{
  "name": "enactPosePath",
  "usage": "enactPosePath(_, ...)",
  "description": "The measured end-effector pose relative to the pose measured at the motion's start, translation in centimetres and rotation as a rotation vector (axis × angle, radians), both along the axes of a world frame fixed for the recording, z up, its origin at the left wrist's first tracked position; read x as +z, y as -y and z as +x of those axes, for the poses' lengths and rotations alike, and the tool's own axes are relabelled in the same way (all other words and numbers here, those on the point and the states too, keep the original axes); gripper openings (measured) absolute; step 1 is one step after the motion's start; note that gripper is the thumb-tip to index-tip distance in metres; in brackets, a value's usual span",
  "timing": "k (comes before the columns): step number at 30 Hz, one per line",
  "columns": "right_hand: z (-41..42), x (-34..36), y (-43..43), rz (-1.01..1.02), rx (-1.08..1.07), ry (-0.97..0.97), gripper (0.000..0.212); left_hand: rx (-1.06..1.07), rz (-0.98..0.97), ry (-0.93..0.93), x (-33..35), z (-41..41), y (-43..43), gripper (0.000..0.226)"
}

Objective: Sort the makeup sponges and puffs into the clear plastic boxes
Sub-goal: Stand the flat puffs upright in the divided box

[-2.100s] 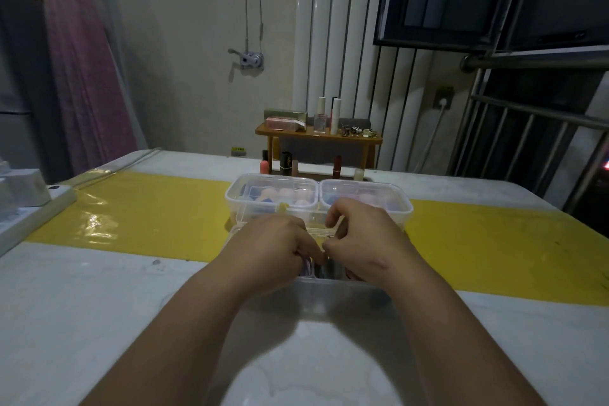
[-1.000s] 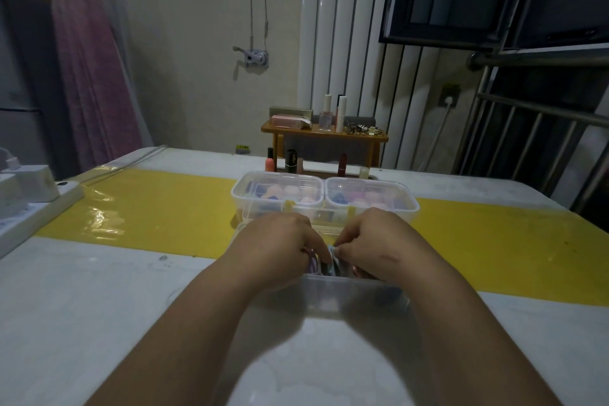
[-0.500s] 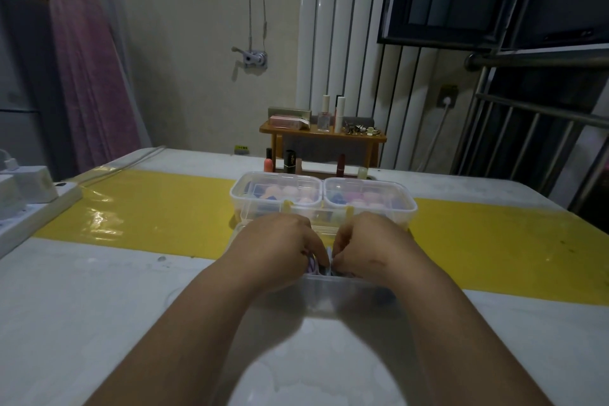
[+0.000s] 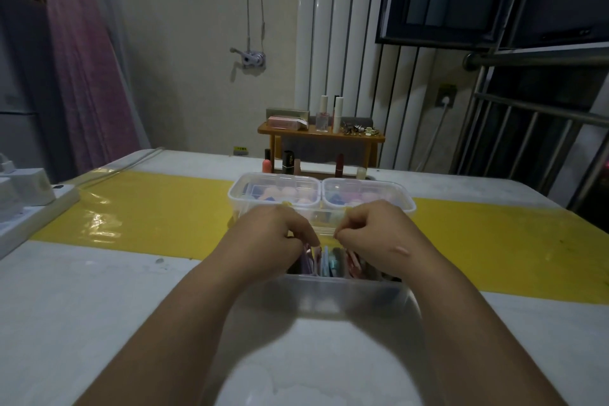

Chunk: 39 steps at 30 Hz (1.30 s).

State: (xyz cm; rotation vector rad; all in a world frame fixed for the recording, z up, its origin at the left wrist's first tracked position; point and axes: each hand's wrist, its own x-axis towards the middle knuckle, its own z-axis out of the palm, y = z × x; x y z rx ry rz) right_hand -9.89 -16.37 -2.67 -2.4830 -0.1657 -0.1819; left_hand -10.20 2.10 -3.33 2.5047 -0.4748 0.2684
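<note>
A clear plastic box point(image 4: 339, 297) stands near me on the table, with flat puffs point(image 4: 324, 262) in purple, blue and pink standing on edge inside. My left hand point(image 4: 270, 237) reaches into its left side, fingers curled down among the puffs. My right hand point(image 4: 372, 234) hovers over the right side with fingers curled and fingertips pinched together; what they hold is hidden. Behind, two clear boxes sit side by side: the left box point(image 4: 273, 196) holds pink and blue sponges, the right box point(image 4: 369, 199) holds pink and blue ones too.
A yellow strip point(image 4: 148, 208) crosses the white table. A small wooden shelf point(image 4: 321, 137) with bottles and lipsticks stands at the far edge. A white power strip point(image 4: 29, 204) lies at the left. Metal railing point(image 4: 534, 128) rises on the right.
Both hands stayed over the near box. The right hand lifted slightly and drew apart from the left, uncovering the upright puffs between them.
</note>
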Motion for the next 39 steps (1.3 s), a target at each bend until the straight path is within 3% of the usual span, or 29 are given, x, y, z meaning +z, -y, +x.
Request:
enactPosePath(4, 0.3, -0.4, 0.4, 0.014, -0.072, 0.099, 0.017, 0.147, 0.100, 0.148, 0.0, 0.6, -0.9, 0.030)
enactPosePath(9, 0.6, -0.6, 1.0, 0.015, -0.153, 0.159, 0.018, 0.315, 0.000, 0.216, -0.3, 1.6, -2.1, 0.029)
enactPosePath(25, 1.5, -1.3, 2.6, -0.077, -0.500, 0.157, 0.017, 0.469, -0.594, -0.035, -0.9, 2.5, -3.2, 0.048)
enactPosePath(39, 1.1, -0.9, 2.2, -0.067, -0.536, 0.116, 0.019, 0.512, -0.729, -0.210, -1.3, 3.2, -3.3, 0.047)
